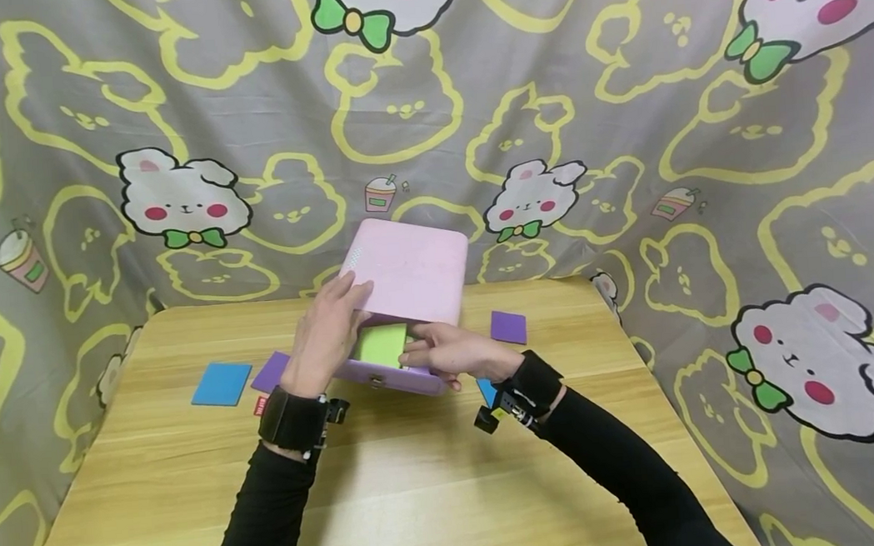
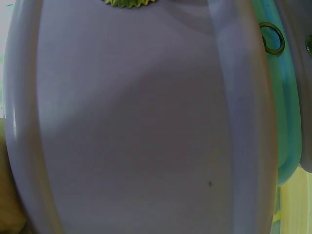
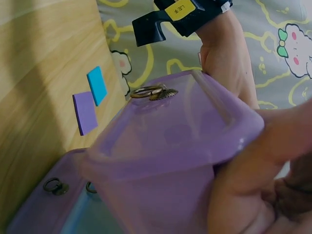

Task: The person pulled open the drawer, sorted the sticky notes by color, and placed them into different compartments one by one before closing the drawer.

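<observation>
A small drawer cabinet (image 1: 414, 266) with a pink top stands at the back of the table. Its upper purple drawer (image 1: 394, 381) is pulled out toward me. Inside lies a yellow-green square sheet (image 1: 381, 346). My left hand (image 1: 324, 334) rests along the cabinet's left top edge, fingers fairly straight. At the drawer's right wall, my right hand (image 1: 457, 351) grips the rim, fingers inside beside the green square and thumb outside. In the right wrist view the thumb (image 3: 234, 200) lies against the outer wall of the drawer. A brass ring handle (image 3: 148, 91) hangs on its front.
Left of the cabinet lie a blue square (image 1: 222, 384) and a purple square (image 1: 270, 372). Another purple square (image 1: 509, 327) is at the right, with a blue piece (image 1: 487, 391) partly behind my right wrist. A patterned curtain (image 1: 411, 91) surrounds the wooden table (image 1: 398, 492).
</observation>
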`<state>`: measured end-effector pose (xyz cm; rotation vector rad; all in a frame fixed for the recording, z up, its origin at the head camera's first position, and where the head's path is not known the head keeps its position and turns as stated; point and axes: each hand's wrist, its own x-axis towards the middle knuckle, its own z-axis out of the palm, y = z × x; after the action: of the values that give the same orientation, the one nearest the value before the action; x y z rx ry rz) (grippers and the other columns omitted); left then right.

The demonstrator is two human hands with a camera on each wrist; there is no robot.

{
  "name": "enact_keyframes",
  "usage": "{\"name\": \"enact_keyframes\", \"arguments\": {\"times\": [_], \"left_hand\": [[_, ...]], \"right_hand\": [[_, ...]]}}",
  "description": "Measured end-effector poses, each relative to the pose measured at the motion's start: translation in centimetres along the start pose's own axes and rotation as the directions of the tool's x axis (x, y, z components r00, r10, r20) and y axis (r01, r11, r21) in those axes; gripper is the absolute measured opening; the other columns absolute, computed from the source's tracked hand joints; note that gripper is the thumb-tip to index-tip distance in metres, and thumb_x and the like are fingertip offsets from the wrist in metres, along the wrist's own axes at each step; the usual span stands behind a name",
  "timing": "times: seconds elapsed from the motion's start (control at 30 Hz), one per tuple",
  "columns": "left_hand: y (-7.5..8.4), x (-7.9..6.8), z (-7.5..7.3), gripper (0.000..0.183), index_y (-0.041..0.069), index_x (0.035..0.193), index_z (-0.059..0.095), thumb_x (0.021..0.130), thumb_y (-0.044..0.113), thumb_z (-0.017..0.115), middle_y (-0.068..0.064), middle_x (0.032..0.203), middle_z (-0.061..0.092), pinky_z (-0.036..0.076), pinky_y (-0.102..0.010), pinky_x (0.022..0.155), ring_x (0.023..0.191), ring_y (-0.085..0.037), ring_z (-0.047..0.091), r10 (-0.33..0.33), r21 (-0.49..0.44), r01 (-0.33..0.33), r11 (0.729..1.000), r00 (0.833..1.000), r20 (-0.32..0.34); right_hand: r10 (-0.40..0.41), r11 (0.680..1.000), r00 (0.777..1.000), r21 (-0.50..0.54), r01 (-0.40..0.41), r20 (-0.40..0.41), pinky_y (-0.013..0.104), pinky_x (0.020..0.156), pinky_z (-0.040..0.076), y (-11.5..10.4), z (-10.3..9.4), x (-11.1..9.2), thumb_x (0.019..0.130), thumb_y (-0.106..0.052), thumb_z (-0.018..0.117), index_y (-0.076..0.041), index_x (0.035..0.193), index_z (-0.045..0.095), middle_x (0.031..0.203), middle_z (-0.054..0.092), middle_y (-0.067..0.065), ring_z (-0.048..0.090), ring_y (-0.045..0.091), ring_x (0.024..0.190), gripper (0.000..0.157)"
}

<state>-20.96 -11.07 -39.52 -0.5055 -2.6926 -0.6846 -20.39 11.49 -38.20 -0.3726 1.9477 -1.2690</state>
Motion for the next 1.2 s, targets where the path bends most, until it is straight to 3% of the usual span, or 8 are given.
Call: {"name": "enact_keyframes", "arguments": {"times": [0.43,0.67,0.9,1.0,1.03,1.1,1.13,1.2], "left_hand": [[-0.1,-0.1,0.0,0.045,0.007,0.139,0.059,0.094,0.01,0.068,-0.025,0.151,0.05,0.048,-0.06,0.108,0.14,-0.043,0.047,0.012,-0.003,-0.012,1.0,1.0,-0.013],[-0.1,-0.1,0.0,0.045,0.008,0.14,0.058,0.096,0.012,0.066,-0.024,0.153,0.048,0.047,-0.061,0.108,0.142,-0.043,0.046,-0.004,0.001,0.004,1.0,1.0,0.01],[-0.1,-0.1,-0.1,0.045,0.008,0.14,0.058,0.096,0.013,0.066,-0.025,0.153,0.048,0.046,-0.061,0.11,0.143,-0.043,0.045,-0.004,-0.003,0.004,1.0,1.0,0.003],[-0.1,-0.1,-0.1,0.045,0.008,0.14,0.058,0.096,0.012,0.066,-0.025,0.153,0.048,0.045,-0.06,0.11,0.143,-0.043,0.045,-0.003,0.0,0.003,1.0,1.0,0.004],[-0.1,-0.1,-0.1,0.044,0.008,0.14,0.059,0.096,0.012,0.066,-0.025,0.153,0.048,0.046,-0.06,0.109,0.143,-0.043,0.045,-0.004,0.0,0.004,1.0,1.0,0.002],[-0.1,-0.1,0.0,0.045,0.008,0.14,0.059,0.096,0.012,0.067,-0.024,0.153,0.048,0.047,-0.06,0.109,0.143,-0.043,0.045,-0.007,-0.003,0.007,1.0,1.0,0.001],[-0.1,-0.1,0.0,0.045,0.008,0.14,0.059,0.096,0.012,0.067,-0.024,0.153,0.048,0.047,-0.06,0.109,0.143,-0.042,0.045,-0.009,-0.005,0.009,1.0,1.0,0.002],[-0.1,-0.1,0.0,0.046,0.009,0.14,0.059,0.095,0.013,0.067,-0.024,0.154,0.048,0.046,-0.06,0.109,0.144,-0.042,0.044,-0.015,-0.013,0.015,1.0,1.0,0.005]], "right_hand": [[-0.001,1.0,0.999,-0.023,0.002,0.046,0.024,0.042,0.047,0.2,-0.2,0.2,0.104,-0.021,0.055,-0.012,0.164,0.01,0.165,0.036,0.01,0.038,0.011,0.045,0.076],[-0.013,0.982,0.997,-0.185,0.027,0.073,0.027,0.041,0.048,0.1,-0.1,0.4,0.105,-0.021,0.051,-0.013,0.163,0.018,0.168,0.032,0.005,0.041,0.015,0.043,0.067],[-0.011,0.931,0.999,-0.365,0.021,0.031,0.03,0.04,0.049,-0.5,0.3,0.2,0.106,-0.019,0.048,-0.02,0.161,0.027,0.165,0.038,0.003,0.039,0.013,0.044,0.06],[-0.003,0.89,1.0,-0.457,0.006,0.008,0.032,0.04,0.051,-0.9,0.6,0.1,0.107,-0.026,0.046,-0.023,0.158,0.035,0.123,0.066,0.004,0.042,0.013,0.042,0.052],[-0.003,0.874,1.0,-0.486,0.005,0.005,0.032,0.04,0.052,-1.1,0.7,0.1,0.108,-0.029,0.046,-0.022,0.157,0.039,0.104,0.066,0.002,0.045,0.013,0.042,0.05],[-0.001,0.843,1.0,-0.538,0.001,0.001,0.032,0.04,0.052,-1.4,0.9,0.1,0.109,-0.038,0.042,-0.019,0.148,0.053,0.074,0.05,-0.001,0.048,0.014,0.042,0.045],[0.005,0.83,1.0,-0.558,-0.005,-0.001,0.033,0.04,0.052,-1.6,1.0,0.2,0.109,-0.043,0.04,-0.019,0.145,0.057,0.068,0.04,-0.001,0.049,0.014,0.042,0.047],[0.027,0.809,1.0,-0.587,-0.03,-0.014,0.035,0.04,0.053,-1.9,1.1,0.1,0.108,-0.05,0.036,-0.019,0.144,0.058,0.075,0.051,0.004,0.054,0.017,0.043,0.052]]}}
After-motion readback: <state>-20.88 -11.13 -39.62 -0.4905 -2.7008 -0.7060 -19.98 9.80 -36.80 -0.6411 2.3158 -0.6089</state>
